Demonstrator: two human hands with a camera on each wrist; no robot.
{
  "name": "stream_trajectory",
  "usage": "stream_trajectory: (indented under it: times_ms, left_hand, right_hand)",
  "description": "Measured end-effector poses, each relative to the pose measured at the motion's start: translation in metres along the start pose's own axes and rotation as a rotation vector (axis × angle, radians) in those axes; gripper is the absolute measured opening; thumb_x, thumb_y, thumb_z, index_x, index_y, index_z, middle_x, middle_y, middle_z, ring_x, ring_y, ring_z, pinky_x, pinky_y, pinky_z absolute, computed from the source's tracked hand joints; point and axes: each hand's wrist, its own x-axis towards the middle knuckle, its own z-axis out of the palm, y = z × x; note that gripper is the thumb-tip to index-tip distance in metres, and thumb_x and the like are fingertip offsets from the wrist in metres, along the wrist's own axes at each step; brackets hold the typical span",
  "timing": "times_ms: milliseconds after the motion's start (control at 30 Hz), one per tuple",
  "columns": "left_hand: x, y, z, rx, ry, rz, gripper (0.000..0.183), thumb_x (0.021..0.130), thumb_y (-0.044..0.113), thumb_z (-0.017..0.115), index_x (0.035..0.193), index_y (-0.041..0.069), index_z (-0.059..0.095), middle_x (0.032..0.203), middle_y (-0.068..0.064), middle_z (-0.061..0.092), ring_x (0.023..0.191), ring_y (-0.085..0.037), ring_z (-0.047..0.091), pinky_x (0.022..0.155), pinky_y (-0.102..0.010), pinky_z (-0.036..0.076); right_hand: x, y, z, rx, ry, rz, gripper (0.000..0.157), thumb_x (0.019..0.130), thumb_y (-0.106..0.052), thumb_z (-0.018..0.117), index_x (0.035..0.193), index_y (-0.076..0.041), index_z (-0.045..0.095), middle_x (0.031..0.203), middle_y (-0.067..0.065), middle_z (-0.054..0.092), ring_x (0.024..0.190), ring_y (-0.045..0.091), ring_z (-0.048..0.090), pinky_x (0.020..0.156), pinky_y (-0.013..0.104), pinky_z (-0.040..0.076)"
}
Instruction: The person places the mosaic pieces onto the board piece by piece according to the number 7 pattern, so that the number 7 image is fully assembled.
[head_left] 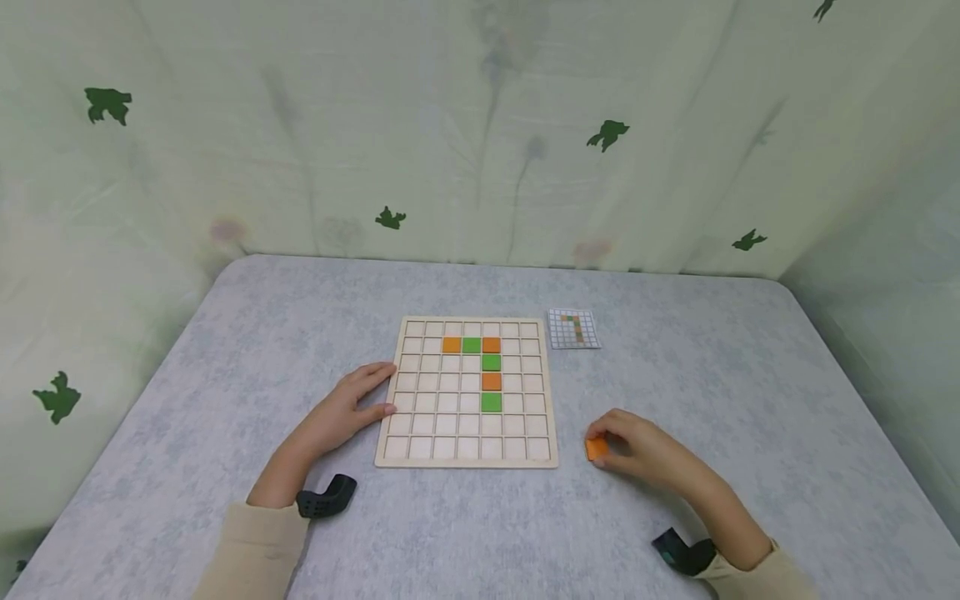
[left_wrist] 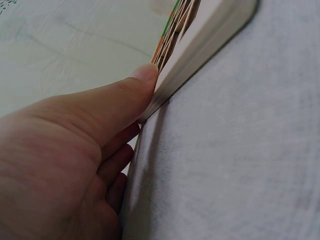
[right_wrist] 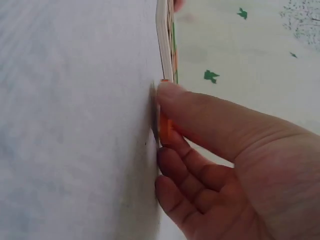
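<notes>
A wooden grid board [head_left: 445,426] lies flat on the table. In its upper part, orange tiles [head_left: 452,345] and green tiles [head_left: 491,402] alternate along a short row, then run down a column from that row's right end. My left hand [head_left: 335,416] rests against the board's left edge, thumb and fingertips spread along it. To the right of the board, my right hand [head_left: 637,450] pinches an orange square tile [head_left: 597,449] between thumb and fingers, low over the table. In the right wrist view that tile [right_wrist: 164,129] shows edge-on, partly hidden by the thumb.
A small printed card [head_left: 573,328] with a coloured grid pattern lies beside the board's upper right corner. Black wrist devices [head_left: 327,497] sit on both forearms. A pale curtain [head_left: 450,133] with green bird shapes hangs behind the table [head_left: 315,317].
</notes>
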Motion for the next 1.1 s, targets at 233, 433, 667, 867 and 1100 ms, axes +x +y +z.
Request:
stream_trajectory:
  times_ms: [233, 433, 667, 867, 1100]
  left_hand:
    - [0.001, 0.000, 0.000, -0.007, -0.001, -0.003, 0.067, 0.085, 0.034, 0.061, 0.139, 0.005, 0.034, 0.141, -0.013, 0.029, 0.130, -0.035, 0.019, 0.100, -0.054, 0.020]
    - [0.000, 0.001, 0.000, -0.004, -0.003, 0.000, 0.067, 0.085, 0.035, 0.061, 0.139, 0.005, 0.034, 0.141, -0.013, 0.029, 0.130, -0.035, 0.019, 0.100, -0.054, 0.020]
    - [0.000, 0.000, 0.001, -0.005, 0.002, 0.001, 0.067, 0.085, 0.035, 0.061, 0.139, 0.005, 0.034, 0.141, -0.013, 0.030, 0.130, -0.035, 0.019, 0.100, -0.054, 0.020]
    - [-0.001, 0.000, 0.002, -0.006, -0.001, -0.003, 0.067, 0.085, 0.037, 0.060, 0.139, 0.006, 0.034, 0.141, -0.012, 0.030, 0.130, -0.035, 0.019, 0.100, -0.054, 0.020]
    - [-0.002, 0.000, 0.000, -0.004, -0.007, -0.008, 0.068, 0.085, 0.036, 0.060, 0.139, 0.006, 0.034, 0.141, -0.013, 0.029, 0.130, -0.035, 0.018, 0.100, -0.054, 0.019]
  right_hand:
    - [0.018, -0.019, -0.003, 0.047, 0.113, -0.144, 0.029, 0.080, -0.017, 0.069, 0.107, -0.010, 0.061, 0.101, -0.007, 0.057, 0.090, 0.010, 0.052, 0.074, 0.030, 0.048]
    - [0.045, -0.040, 0.011, 0.107, 0.199, -0.212, 0.029, 0.078, -0.011, 0.071, 0.106, -0.006, 0.065, 0.101, -0.003, 0.058, 0.088, 0.012, 0.053, 0.070, 0.030, 0.048]
    - [0.076, -0.056, 0.041, 0.172, 0.185, -0.198, 0.029, 0.079, -0.017, 0.070, 0.106, -0.006, 0.065, 0.099, -0.003, 0.057, 0.086, 0.013, 0.054, 0.073, 0.026, 0.048]
    - [0.085, -0.058, 0.060, 0.088, 0.166, -0.182, 0.025, 0.079, -0.023, 0.070, 0.100, -0.012, 0.063, 0.099, -0.006, 0.055, 0.093, 0.008, 0.050, 0.080, 0.025, 0.043]
    - [0.085, -0.060, 0.064, 0.073, 0.156, -0.179, 0.023, 0.078, -0.019, 0.072, 0.099, -0.010, 0.067, 0.099, -0.005, 0.051, 0.095, 0.010, 0.047, 0.079, 0.025, 0.043]
